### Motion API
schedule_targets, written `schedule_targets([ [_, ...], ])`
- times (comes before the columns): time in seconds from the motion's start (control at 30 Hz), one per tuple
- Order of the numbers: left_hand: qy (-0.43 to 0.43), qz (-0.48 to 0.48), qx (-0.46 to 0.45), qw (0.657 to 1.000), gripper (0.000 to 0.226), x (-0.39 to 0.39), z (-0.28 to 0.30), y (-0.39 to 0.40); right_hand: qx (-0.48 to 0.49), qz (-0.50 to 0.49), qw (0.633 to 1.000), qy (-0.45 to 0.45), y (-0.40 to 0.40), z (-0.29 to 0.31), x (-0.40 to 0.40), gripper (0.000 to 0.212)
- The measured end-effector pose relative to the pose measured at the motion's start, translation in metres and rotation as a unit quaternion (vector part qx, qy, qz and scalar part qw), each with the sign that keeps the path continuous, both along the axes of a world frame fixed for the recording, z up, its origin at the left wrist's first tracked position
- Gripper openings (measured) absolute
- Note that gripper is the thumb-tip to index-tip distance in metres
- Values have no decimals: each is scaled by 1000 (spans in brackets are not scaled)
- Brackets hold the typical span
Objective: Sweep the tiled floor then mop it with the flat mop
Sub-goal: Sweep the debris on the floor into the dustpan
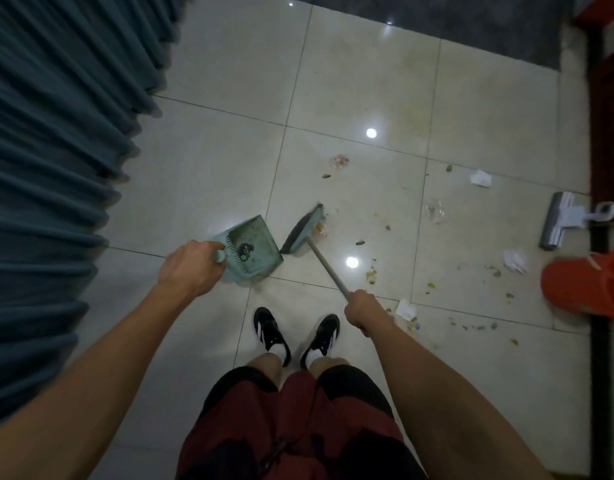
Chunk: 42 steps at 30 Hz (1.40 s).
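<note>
My left hand [189, 268] grips the handle of a pale green dustpan [255, 249] that rests on the glossy tiled floor [208, 174], with a small dark item inside it. My right hand [366, 311] holds the grey stick of a broom [303, 232] whose green head and dark bristles touch the floor just right of the pan's mouth. Crumbs, wrappers and white paper scraps [480, 178] lie scattered over the tiles to the right. A flat mop [556, 220] with a grey and white head lies at the right edge.
A teal curtain [56, 168] hangs along the whole left side. A red bucket-like object [586, 284] sits at the right, beside a dark red wooden frame [607, 116]. A dark mat [454, 26] lies at the top. My black shoes [270, 329] stand below the dustpan.
</note>
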<state>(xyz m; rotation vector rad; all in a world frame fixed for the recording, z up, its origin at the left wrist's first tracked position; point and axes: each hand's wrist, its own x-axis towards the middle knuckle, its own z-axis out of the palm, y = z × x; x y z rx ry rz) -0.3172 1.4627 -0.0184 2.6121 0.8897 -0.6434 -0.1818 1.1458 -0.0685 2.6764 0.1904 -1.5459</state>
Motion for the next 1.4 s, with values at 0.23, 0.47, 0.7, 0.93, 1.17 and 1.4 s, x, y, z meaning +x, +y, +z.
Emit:
schedule_targets([
  [0.23,-8,-36,13,999,20,8,4,-65,-19,-45,999,-21,-90,4,-20,30],
  [0.47,-17,-73,7,997,15,22,8,-154,-20,-117,993,-21,-182,8,-33,32],
  [0.7,-13,-112,-2,994,13,52,17,-217,-25,-144,987,-66,-254,16,-41,32],
  [0.93,-26,-138,-2,990,15,86,31,-245,15,-185,978,-100,-269,32,-11,28],
  [1.17,-39,-118,18,992,11,112,37,-217,56,-191,974,-111,-229,38,33,30],
  [1.4,-43,-80,9,996,14,157,31,-137,100,-237,962,-94,-143,28,112,33],
])
